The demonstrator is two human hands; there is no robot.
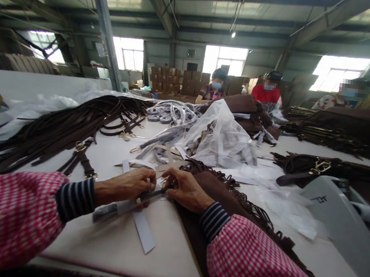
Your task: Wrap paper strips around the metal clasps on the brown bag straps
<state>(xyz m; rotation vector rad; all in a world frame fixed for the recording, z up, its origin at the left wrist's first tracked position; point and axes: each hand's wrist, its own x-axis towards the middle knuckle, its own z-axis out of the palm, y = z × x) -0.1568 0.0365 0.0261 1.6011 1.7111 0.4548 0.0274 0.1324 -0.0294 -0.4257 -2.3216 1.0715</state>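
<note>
Both my hands meet over the near part of the white table. My left hand (132, 187) is closed around a dark strap wrapped in clear plastic (113, 210), whose wrapped end points toward the lower left. At the strap's other end my right hand (187, 189) pinches with thumb and fingers; the exact spot between the fingertips is hard to make out. Under the strap lies a white paper strip (144, 234). Right beside my right hand is a dark brown fringed piece (206, 184), partly covered by my forearm.
Brown straps with metal buckles (54, 127) are heaped on the left. Wrapped coiled straps (171, 112) and a clear plastic bag (220, 138) lie ahead. A grey machine (338, 233) stands at right, with stacked brown pieces (351, 129) behind. Several people sit across the table.
</note>
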